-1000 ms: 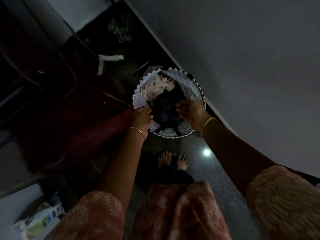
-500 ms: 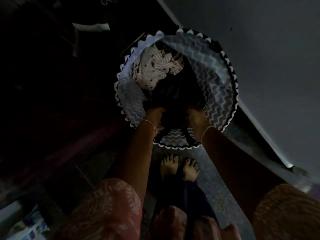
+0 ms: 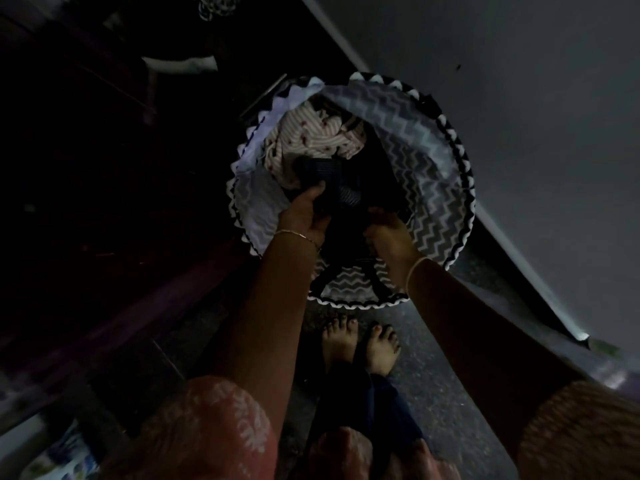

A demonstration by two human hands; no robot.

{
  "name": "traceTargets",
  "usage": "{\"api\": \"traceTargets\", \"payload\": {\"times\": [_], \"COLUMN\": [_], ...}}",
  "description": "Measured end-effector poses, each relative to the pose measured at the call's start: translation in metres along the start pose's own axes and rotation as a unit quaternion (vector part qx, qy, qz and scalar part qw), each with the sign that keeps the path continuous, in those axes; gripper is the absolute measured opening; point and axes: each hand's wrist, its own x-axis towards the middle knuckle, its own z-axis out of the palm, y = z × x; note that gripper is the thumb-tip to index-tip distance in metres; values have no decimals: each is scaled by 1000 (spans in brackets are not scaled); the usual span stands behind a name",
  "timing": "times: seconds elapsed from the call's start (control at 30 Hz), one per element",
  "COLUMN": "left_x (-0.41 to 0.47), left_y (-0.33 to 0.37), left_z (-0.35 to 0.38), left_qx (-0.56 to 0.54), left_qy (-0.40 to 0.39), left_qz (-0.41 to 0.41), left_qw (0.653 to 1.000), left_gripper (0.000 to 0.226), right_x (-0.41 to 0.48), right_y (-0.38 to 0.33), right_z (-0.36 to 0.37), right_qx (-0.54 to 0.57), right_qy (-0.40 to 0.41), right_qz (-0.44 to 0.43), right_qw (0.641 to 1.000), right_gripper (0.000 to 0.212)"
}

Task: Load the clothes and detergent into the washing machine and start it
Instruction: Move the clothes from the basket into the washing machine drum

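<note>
Both hands were inside the round laundry basket (image 3: 440,188), which stood on the floor close to the grey wall (image 3: 519,116). The left hand (image 3: 304,216) gripped the dark clothes (image 3: 341,188) near the left rim; the right hand (image 3: 389,237) was closed on the same dark cloth. A striped garment (image 3: 311,136) lay behind. Bare feet (image 3: 360,344) stood just before the basket.

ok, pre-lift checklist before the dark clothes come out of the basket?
1. Left hand closed on dark garment: ok.
2. Right hand gripping the same dark fabric: cannot tell, fingers hidden.
3. Striped light garment clear of the grip: ok, it lies further back.
4. Laundry basket upright on the floor, mouth open: ok.
5. Washing machine in view: not ok.
6. Lighting: not ok, very dim.
</note>
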Motion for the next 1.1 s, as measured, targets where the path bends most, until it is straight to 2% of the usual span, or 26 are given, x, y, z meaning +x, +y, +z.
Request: {"api": "traceTargets", "payload": {"times": [0.03, 0.13, 0.2, 0.3, 0.4, 0.43, 0.5, 0.57, 0.67, 0.8, 0.87, 0.93, 1.0, 1.1], "left_x": [-12, -49, -73, -99, -127, -134, -148, -159, -170, -177, -176, -183, -184, -183], "left_y": [6, 18, 23, 28, 39, 42, 44, 43, 39, 29, 26, 27, 32, 38], "left_z": [6, 15, 14, 13, 9, 9, 8, 4, -7, -18, -18, -11, 0, 14], "left_qx": [-27, -115, -153, -157, -135, -132, -110, -93, -76, -63, -76, -101, -101, -104], "left_qy": [-24, -61, -61, -54, -95, -111, -142, -175, -191, -75, -59, -77, -90, -111], "left_qz": [1, 3, -9, -21, -19, -21, -18, -11, -23, -61, -77, -82, -78, -51], "left_qw": [999, 992, 986, 986, 986, 985, 984, 980, 978, 993, 992, 989, 988, 987], "left_gripper": [21, 32, 35, 31, 31, 31, 27, 29, 49, 46, 66, 80, 77, 56], "right_x": [-5, -31, -50, -72, -93, -99, -112, -113, -127, -139, -149, -160, -173, -187], "right_y": [-4, -25, -42, -66, -89, -96, -112, -118, -119, -120, -123, -129, -140, -150], "right_z": [2, 10, 17, 28, 32, 31, 31, 32, 32, 19, 13, 11, 12, 14], "right_qx": [1, 27, 39, 83, 140, 159, 227, 229, 200, 285, 304, 324, 342, 332], "right_qy": [-6, -72, -126, -145, -178, -175, -162, -136, -109, -83, -96, -91, -97, -109], "right_qz": [-21, -74, -103, -119, -98, -87, -34, 1, -24, -16, -31, -36, -42, -36], "right_qw": [1000, 994, 986, 979, 969, 968, 960, 964, 973, 955, 947, 941, 934, 936], "right_gripper": [53, 79, 89, 78, 68, 60, 27, 37, 35, 46, 47, 42, 38, 38]}}
